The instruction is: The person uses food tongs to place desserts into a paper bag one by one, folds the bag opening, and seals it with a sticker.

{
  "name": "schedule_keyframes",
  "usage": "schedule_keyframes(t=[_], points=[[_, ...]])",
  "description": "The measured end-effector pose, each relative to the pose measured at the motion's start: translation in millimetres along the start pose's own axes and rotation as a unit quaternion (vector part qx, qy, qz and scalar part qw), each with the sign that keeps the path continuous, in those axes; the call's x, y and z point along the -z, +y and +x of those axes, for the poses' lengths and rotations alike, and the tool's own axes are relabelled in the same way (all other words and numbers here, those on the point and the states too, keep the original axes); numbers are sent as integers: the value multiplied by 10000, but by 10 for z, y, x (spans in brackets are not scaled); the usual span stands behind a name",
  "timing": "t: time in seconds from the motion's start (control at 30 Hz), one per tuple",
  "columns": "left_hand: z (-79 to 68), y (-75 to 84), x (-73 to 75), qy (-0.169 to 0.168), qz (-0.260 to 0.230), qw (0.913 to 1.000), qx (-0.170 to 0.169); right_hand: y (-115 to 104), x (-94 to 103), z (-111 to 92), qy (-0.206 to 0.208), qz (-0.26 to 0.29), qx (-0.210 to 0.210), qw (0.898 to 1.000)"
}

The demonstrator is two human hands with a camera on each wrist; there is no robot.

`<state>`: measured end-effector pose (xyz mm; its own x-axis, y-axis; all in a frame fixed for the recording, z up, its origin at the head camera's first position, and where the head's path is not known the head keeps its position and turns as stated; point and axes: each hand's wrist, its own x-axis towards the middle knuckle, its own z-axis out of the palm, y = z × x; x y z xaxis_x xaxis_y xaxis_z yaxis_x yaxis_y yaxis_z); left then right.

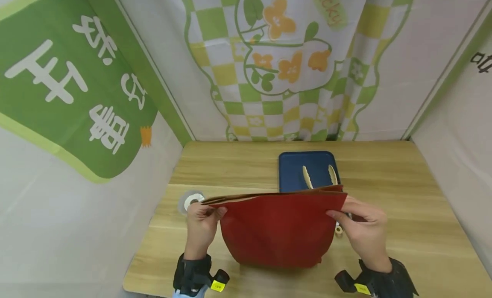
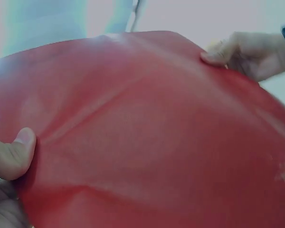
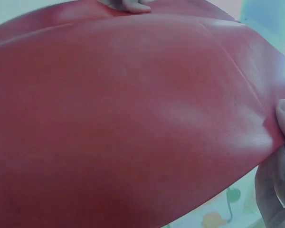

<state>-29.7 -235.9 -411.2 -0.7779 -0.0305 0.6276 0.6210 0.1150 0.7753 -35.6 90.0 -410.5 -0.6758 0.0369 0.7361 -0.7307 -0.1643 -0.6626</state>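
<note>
Both hands hold a folded red sheet point(image 1: 282, 229) by its upper corners, over the front of the table. Its outer face is smooth and red. Brown inner layers show along the top edge, and the lower part hangs in a rounded fold. My left hand point(image 1: 203, 225) pinches the left corner, thumb on the near face. At the right corner my right hand point(image 1: 363, 225) grips with the thumb in front and the fingers behind. The left wrist view shows the left thumb point(image 2: 19, 154) pressing creases into the red surface.
A dark blue tray point(image 1: 292, 172) lies behind the sheet, with tongs point(image 1: 307, 177) on it, partly hidden. A tape roll point(image 1: 192, 200) is beside the left hand. Near the right fingers a small ring-shaped item point(image 1: 338, 230) shows. Fabric walls enclose the wooden table point(image 1: 226, 161).
</note>
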Motion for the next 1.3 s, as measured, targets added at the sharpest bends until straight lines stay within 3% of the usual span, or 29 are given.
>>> schedule_keyframes(t=[0.07, 0.3, 0.5, 0.57, 0.63, 0.77, 0.83, 0.93, 1.0, 1.17, 1.3], points=[[-59, 27, -22, -124, 219, 9997, 17, -44, 62, -56, 15, -133, -22, 9999], [-134, 82, -154, -496, -87, 9987, 43, -215, 230, -120, -16, 220, 37, 9997], [-196, 43, -290, -582, -148, 9967, 551, -257, 322, -169, 88, 173, -19, 9998], [-221, 20, -319, -675, -187, 9961, 541, -247, 349, -187, 73, 200, 0, 9998], [-236, 11, -337, -908, -159, 9949, 421, -236, 376, -196, 29, 285, 23, 9996], [-262, 16, -345, -1726, -41, 9846, 277, -206, 408, -227, -4, 488, 150, 9987], [-278, 14, -356, -1985, 108, 9798, 210, -188, 421, -255, -67, 873, 181, 9960], [-278, -1, -415, -1911, 422, 9807, 29, -153, 458, -277, -415, 1564, 198, 9866], [-267, -26, -467, -1725, 534, 9835, -104, -144, 503, -276, -803, 1781, -68, 9807], [-225, -92, -562, -1371, 707, 9878, -209, -182, 609, -263, -1588, 473, -812, 9828], [-180, -139, -590, -1128, 678, 9913, -41, -191, 595, -226, -1429, -179, -716, 9870]])
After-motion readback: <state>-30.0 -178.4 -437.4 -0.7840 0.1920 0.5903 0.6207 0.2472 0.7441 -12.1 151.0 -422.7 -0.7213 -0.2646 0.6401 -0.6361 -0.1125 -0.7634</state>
